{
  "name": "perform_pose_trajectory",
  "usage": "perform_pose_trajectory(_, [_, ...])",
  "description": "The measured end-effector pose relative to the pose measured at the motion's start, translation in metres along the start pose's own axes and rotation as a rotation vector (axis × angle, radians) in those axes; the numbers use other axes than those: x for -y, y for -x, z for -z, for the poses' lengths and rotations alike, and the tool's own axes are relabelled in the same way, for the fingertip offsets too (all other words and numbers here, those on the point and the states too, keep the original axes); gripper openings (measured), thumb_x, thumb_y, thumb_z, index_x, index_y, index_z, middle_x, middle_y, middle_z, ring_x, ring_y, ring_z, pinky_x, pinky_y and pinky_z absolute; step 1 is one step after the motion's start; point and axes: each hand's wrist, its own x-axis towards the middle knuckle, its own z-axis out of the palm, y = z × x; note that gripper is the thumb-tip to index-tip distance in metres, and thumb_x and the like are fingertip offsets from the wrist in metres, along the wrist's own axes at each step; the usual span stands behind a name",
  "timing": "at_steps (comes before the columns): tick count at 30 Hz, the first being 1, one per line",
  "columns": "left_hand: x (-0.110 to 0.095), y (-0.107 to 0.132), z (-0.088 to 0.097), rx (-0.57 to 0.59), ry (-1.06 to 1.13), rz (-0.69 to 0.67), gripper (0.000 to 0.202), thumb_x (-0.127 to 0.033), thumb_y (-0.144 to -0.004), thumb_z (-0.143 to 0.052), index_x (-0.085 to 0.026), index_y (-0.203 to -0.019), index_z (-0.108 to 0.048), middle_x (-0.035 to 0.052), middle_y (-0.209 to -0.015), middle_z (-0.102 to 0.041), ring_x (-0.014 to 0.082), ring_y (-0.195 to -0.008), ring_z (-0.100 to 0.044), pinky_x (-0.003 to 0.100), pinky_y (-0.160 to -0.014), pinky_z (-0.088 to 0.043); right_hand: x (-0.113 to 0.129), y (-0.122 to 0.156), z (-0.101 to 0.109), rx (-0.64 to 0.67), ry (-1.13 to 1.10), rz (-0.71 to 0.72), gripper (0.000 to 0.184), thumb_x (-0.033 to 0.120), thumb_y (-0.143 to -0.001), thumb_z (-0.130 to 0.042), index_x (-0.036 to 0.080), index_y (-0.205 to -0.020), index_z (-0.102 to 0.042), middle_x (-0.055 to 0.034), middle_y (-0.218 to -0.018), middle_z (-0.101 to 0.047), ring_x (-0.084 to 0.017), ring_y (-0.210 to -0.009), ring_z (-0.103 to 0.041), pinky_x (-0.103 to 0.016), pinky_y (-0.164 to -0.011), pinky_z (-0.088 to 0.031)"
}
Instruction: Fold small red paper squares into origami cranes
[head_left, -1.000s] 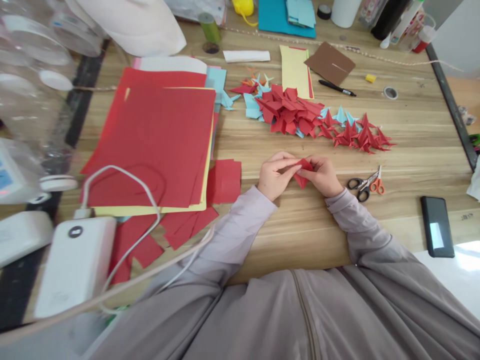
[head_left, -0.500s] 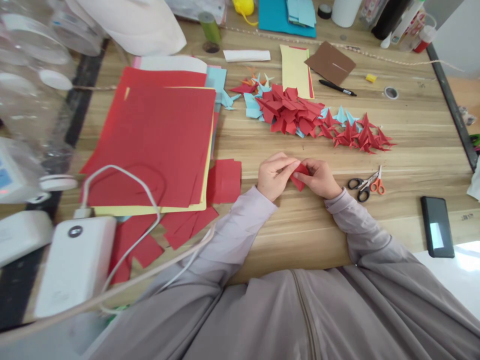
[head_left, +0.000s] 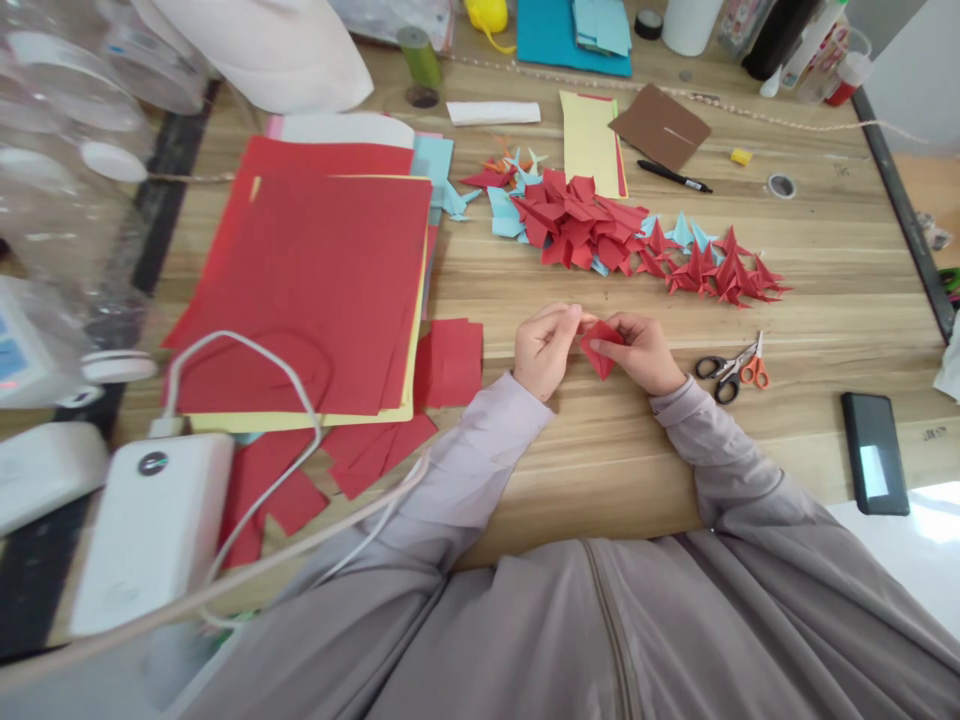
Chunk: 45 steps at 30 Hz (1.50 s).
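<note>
Both my hands meet over the wooden table on a small folded piece of red paper. My left hand pinches its upper left corner with curled fingers. My right hand grips its right side, thumb pressed on the paper. A pile of folded red and light-blue paper figures lies just beyond my hands. Small red paper squares sit to the left of my left hand.
A stack of large red and yellow sheets covers the left. Scissors and a black phone lie to the right. A white power bank with cables sits near left. Pen, brown card and teal paper are at the back.
The hands stayed in place while the fingers reworked the red paper; my left fingers shifted from lying over it to pinching its upper corner, and the piece now shows more.
</note>
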Motion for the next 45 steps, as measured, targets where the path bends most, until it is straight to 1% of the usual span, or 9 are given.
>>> perform_pose_trajectory(3, [0.006,0.0,0.0,0.026,0.048,-0.001,0.013,-0.029,-0.079,-0.065,-0.02,-0.083,-0.073,0.0041,-0.083,-0.067,0.0145,-0.08,-0.061,0.028,-0.071,-0.048,0.002,-0.002,0.001,-0.039,-0.094,-0.032,0.022,0.033,-0.062,-0.076,0.016,-0.067,-0.063,0.0028,-0.061,-0.059,-0.01,-0.057,-0.049,-0.026,-0.058,-0.041])
perform_pose_trajectory(6, [0.012,0.0,0.0,0.087,0.085,0.004,0.018,-0.02,-0.071,-0.068,-0.019,-0.089,-0.073,0.0044,-0.088,-0.066,0.014,-0.078,-0.06,0.027,-0.067,-0.049,0.002,-0.002,0.002,-0.084,-0.174,-0.064,0.024,0.034,-0.059,-0.079,0.016,-0.07,-0.065,0.0025,-0.063,-0.062,-0.011,-0.058,-0.052,-0.025,-0.059,-0.043])
perform_pose_trajectory(14, [0.015,-0.001,-0.001,0.104,0.111,0.031,0.017,-0.012,-0.069,-0.067,-0.019,-0.083,-0.073,0.0029,-0.081,-0.064,0.0128,-0.075,-0.059,0.027,-0.068,-0.049,0.004,-0.002,0.001,-0.079,-0.192,-0.043,0.029,0.038,-0.057,-0.082,0.017,-0.066,-0.065,0.0021,-0.062,-0.063,-0.01,-0.057,-0.054,-0.026,-0.06,-0.047])
perform_pose_trajectory(23, [0.011,-0.002,-0.002,0.057,0.189,0.155,0.015,-0.013,-0.066,-0.07,-0.018,-0.08,-0.074,0.0025,-0.081,-0.068,0.0122,-0.073,-0.061,0.026,-0.068,-0.05,0.0,-0.002,0.001,-0.095,-0.276,-0.03,0.029,0.036,-0.056,-0.084,0.019,-0.072,-0.067,0.0004,-0.071,-0.069,-0.012,-0.065,-0.062,-0.028,-0.068,-0.052])
perform_pose_trajectory(29, [0.013,0.0,-0.002,-0.001,0.227,0.238,0.014,-0.017,-0.064,-0.074,-0.019,-0.078,-0.074,0.0019,-0.078,-0.071,0.0125,-0.07,-0.062,0.026,-0.065,-0.05,0.002,-0.001,0.001,-0.115,-0.267,-0.02,0.028,0.035,-0.056,-0.084,0.019,-0.069,-0.066,0.0017,-0.067,-0.067,-0.011,-0.061,-0.059,-0.026,-0.061,-0.051])
perform_pose_trajectory(32, [0.013,0.0,-0.003,-0.014,0.209,0.237,0.014,-0.019,-0.064,-0.075,-0.019,-0.078,-0.075,0.0026,-0.078,-0.072,0.0136,-0.072,-0.064,0.028,-0.068,-0.051,0.003,-0.001,0.001,-0.121,-0.26,-0.022,0.029,0.036,-0.055,-0.083,0.019,-0.067,-0.064,0.0025,-0.063,-0.065,-0.011,-0.058,-0.057,-0.025,-0.055,-0.05])
perform_pose_trajectory(38, [0.008,-0.001,-0.003,-0.038,0.168,0.222,0.012,-0.025,-0.067,-0.075,-0.019,-0.078,-0.075,0.0024,-0.077,-0.072,0.0119,-0.066,-0.062,0.026,-0.065,-0.05,0.004,-0.002,0.001,-0.129,-0.246,-0.048,0.031,0.038,-0.055,-0.082,0.018,-0.066,-0.062,0.0033,-0.061,-0.063,-0.011,-0.057,-0.055,-0.026,-0.053,-0.049])
perform_pose_trajectory(42, [0.007,-0.001,-0.002,-0.011,0.187,0.199,0.012,-0.028,-0.071,-0.072,-0.02,-0.08,-0.075,0.0033,-0.08,-0.072,0.0134,-0.074,-0.064,0.028,-0.071,-0.051,0.004,-0.001,0.001,-0.119,-0.25,-0.058,0.029,0.036,-0.055,-0.082,0.018,-0.066,-0.063,0.0028,-0.061,-0.063,-0.011,-0.056,-0.055,-0.026,-0.054,-0.048])
perform_pose_trajectory(45, [0.009,-0.001,-0.002,0.044,0.18,0.159,0.019,-0.024,-0.065,-0.077,-0.02,-0.083,-0.075,0.0035,-0.084,-0.069,0.0137,-0.076,-0.063,0.028,-0.071,-0.051,0.003,-0.001,0.001,-0.095,-0.255,-0.045,0.028,0.035,-0.056,-0.082,0.018,-0.067,-0.063,0.0024,-0.062,-0.064,-0.01,-0.057,-0.055,-0.026,-0.057,-0.047])
